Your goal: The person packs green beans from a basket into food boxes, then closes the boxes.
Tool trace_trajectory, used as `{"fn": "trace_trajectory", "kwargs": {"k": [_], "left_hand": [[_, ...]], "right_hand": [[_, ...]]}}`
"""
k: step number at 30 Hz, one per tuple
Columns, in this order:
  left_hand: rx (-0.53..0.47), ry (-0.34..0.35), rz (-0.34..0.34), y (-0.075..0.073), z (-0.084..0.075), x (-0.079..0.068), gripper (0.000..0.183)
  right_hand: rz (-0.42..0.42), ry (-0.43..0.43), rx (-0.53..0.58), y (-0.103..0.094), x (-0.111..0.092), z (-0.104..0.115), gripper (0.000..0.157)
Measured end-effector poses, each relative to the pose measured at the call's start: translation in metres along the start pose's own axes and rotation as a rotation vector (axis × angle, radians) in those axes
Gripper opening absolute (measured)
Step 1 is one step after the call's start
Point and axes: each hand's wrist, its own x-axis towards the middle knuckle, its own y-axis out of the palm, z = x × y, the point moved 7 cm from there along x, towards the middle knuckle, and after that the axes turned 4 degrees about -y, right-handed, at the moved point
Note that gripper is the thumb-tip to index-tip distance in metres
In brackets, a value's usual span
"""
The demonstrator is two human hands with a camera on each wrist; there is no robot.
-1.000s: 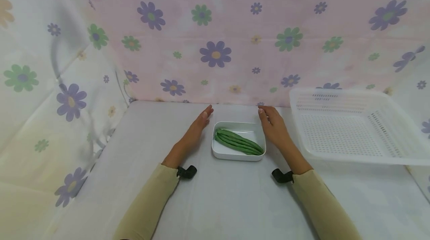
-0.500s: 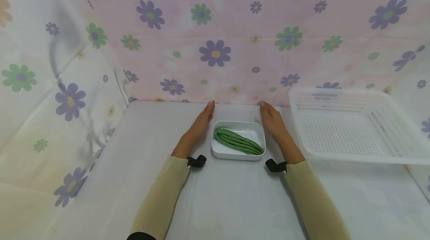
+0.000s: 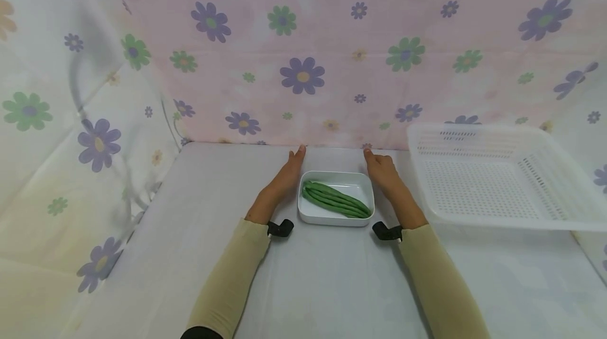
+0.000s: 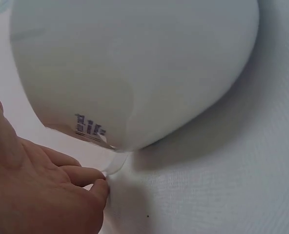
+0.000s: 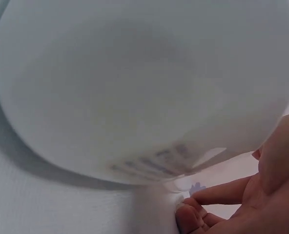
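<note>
A white rectangular dish [image 3: 336,220] holds a bundle of green beans [image 3: 334,200] in the middle of the table. My left hand [image 3: 287,174] is beside its far left corner, thumb extended and fingers bent inward. In the left wrist view its fingertips pinch a thin, see-through film [image 4: 117,163] close to the dish's side [image 4: 134,63]. At the far right corner my right hand [image 3: 383,171] mirrors it, thumb pointing forward. Its curled fingers [image 5: 188,217] meet at a whitish, filmy edge [image 5: 179,199] in the right wrist view. The film does not show in the head view.
A large white slotted plastic basket [image 3: 479,191] stands on the right, near the right forearm. The white-covered table [image 3: 303,281] ends at a flower-patterned curtain [image 3: 265,38] behind the hands. Each wrist carries a black camera mount [image 3: 281,228].
Both hands have moved inward along the sides of the dish. Their straight fingers have since bent inward, leaving the thumbs extended. The dish and beans have stayed in place.
</note>
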Motion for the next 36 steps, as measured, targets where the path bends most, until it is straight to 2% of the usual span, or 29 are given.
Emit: {"fn": "trace_trajectory", "kwargs": {"k": [8,15,20,25,31,36], "left_hand": [[-0.077,0.059,0.042,0.002,-0.005,0.001,0.103],[-0.17,0.116,0.041,0.0,-0.007,0.003,0.096],[-0.234,0.127,0.042,-0.001,-0.009,0.005,0.086],[-0.227,0.147,-0.011,-0.005,-0.014,0.001,0.081],[-0.215,0.249,-0.069,-0.012,-0.028,-0.01,0.072],[-0.198,0.335,-0.127,-0.02,-0.037,-0.017,0.067]], "right_hand": [[0.037,0.128,0.11,0.001,-0.002,-0.004,0.082],[0.038,0.165,0.24,-0.001,-0.001,-0.003,0.057],[0.025,0.208,0.346,-0.004,-0.004,0.0,0.064],[0.026,0.22,0.433,-0.001,-0.006,0.005,0.068],[0.041,0.202,0.507,-0.002,-0.012,0.017,0.072],[0.046,0.149,0.496,-0.005,-0.017,0.028,0.072]]}}
